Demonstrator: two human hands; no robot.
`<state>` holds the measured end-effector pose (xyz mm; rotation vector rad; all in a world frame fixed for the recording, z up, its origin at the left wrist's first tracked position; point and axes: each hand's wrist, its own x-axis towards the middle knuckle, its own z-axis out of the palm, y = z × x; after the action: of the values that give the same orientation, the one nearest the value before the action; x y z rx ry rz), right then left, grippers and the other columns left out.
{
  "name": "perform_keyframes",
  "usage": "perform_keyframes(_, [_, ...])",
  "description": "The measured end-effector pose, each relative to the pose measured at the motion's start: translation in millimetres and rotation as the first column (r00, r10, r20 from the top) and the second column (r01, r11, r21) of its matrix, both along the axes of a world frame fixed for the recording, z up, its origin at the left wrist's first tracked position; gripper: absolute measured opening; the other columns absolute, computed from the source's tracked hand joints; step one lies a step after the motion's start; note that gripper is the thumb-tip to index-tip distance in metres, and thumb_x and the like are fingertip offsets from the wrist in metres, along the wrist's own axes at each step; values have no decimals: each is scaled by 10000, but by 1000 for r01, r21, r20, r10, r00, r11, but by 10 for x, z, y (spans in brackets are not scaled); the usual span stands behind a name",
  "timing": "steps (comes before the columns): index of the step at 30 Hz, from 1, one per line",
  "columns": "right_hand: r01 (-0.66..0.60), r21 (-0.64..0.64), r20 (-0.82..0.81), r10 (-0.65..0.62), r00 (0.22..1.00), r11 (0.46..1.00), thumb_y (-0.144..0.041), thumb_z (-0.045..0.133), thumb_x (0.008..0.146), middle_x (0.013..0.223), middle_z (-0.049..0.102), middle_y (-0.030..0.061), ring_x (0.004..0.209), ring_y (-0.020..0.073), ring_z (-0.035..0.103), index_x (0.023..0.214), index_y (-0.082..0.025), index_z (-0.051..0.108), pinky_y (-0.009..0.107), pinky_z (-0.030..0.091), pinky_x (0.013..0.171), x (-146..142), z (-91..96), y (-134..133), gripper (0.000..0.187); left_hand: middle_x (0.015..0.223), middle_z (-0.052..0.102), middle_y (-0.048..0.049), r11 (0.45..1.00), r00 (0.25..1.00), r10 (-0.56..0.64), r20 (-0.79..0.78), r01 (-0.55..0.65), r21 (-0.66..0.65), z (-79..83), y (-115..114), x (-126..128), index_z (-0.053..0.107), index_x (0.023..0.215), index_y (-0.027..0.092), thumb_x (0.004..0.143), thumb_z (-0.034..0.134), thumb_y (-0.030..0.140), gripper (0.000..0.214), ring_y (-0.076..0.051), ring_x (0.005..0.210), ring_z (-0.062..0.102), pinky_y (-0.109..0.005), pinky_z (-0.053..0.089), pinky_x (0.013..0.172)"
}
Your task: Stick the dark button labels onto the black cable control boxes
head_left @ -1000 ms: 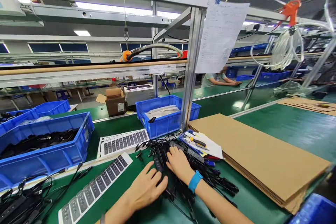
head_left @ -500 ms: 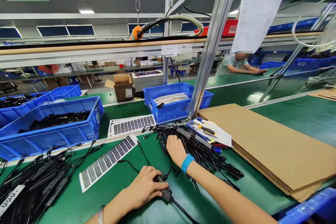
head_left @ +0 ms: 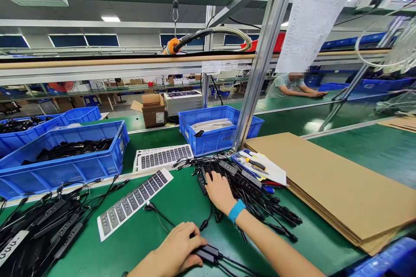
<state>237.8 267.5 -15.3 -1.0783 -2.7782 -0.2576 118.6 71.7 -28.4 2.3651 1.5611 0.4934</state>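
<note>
My left hand (head_left: 177, 249) is closed on a black inline controller (head_left: 208, 252) with its cable, held low on the green bench near the front edge. My right hand (head_left: 218, 190), with a blue wristband, lies flat on a tangled pile of black controllers and cables (head_left: 247, 190), its fingers spread over them. A strip of grey label stickers (head_left: 134, 203) lies just left of both hands, and a second sticker sheet (head_left: 164, 156) sits behind it.
Blue bins of black parts (head_left: 65, 160) stand at left, another blue bin (head_left: 217, 132) behind the pile. More black controllers (head_left: 39, 225) lie at the front left. A stack of cardboard sheets (head_left: 331, 181) lies at right. A metal post (head_left: 260, 65) rises behind. Another person (head_left: 289, 84) works across the belt.
My left hand has pulled one black controller out of the pile and drawn it toward me along the bench. My right hand has stayed on the pile.
</note>
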Motion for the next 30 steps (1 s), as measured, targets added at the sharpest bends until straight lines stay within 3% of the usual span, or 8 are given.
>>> perform_keyframes(6, [-26, -38, -45, 24, 999, 999, -139, 514, 925, 1048, 528, 175, 969, 287, 507, 1140, -76, 586, 410, 449, 821, -190, -137, -174, 235, 1033, 568, -77, 998, 997, 63, 41, -63, -19, -59, -9, -15, 581, 1206, 255, 856, 610, 477, 415, -207, 874, 533, -338, 451, 762])
perform_keyframes(12, [-224, -137, -51, 219, 974, 965, 46, 404, 841, 1150, 526, 148, 993, 236, 531, 1287, -124, 543, 319, 521, 788, 208, -339, -509, 497, 1152, 540, -96, 989, 986, 135, 94, -128, -78, 84, -32, -78, 600, 1167, 242, 814, 693, 346, 379, -237, 1031, 520, -409, 448, 897])
perform_keyframes(16, [-428, -352, -243, 360, 901, 833, -49, 391, 929, 1121, 538, 100, 911, 166, 571, 1184, -197, 638, 257, 519, 791, 585, -183, -666, 385, 1502, 262, -144, 994, 995, 81, 65, -75, -81, 146, 79, -116, 631, 1122, 229, 758, 739, 314, 389, -385, 1373, 242, -585, 240, 1091])
perform_keyframes(18, [-461, -455, -258, 382, 887, 762, -49, 406, 932, 1009, 579, 56, 843, 132, 588, 1029, -213, 699, 210, 508, 759, 599, -17, -624, 349, 1507, 274, -160, 987, 996, 54, 72, -42, -153, 148, 154, -123, 620, 1113, 207, 741, 752, 298, 405, -377, 1370, 272, -560, 250, 1100])
perform_keyframes(20, [-354, -443, -155, 318, 935, 824, -53, 427, 937, 931, 601, 38, 825, 124, 601, 1023, -201, 695, 190, 499, 756, 463, 125, -492, 318, 1411, 424, -151, 984, 993, 39, 109, -20, -175, 139, 203, -112, 595, 1116, 199, 766, 729, 297, 387, -319, 1282, 413, -476, 340, 1067])
perform_keyframes(23, [-113, -294, -74, 95, 993, 949, -151, 474, 964, 1066, 578, 142, 975, 224, 582, 1161, -100, 619, 324, 495, 845, 95, 198, -216, 250, 1284, 522, -92, 991, 985, 63, 162, -44, -123, 138, 191, -74, 559, 1127, 223, 798, 698, 297, 365, -253, 1139, 501, -405, 405, 998])
perform_keyframes(26, [-10, -212, -15, 7, 1000, 977, -133, 532, 931, 1087, 568, 158, 1058, 272, 539, 1057, -71, 618, 403, 477, 865, -223, 157, -6, 165, 1246, 510, -84, 988, 975, 101, 198, -74, -139, 174, 107, -67, 460, 1271, 234, 780, 692, 207, 544, -223, 1078, 497, -370, 425, 972])
perform_keyframes(30, [-37, -220, 34, 46, 998, 975, -48, 435, 932, 929, 611, 129, 854, 218, 614, 1117, -69, 615, 325, 504, 761, -249, 181, 3, 259, 1213, 482, -91, 980, 981, 65, 182, -28, -199, 250, -4, -155, 367, 1383, 255, 780, 616, 136, 664, -214, 1065, 491, -354, 452, 964])
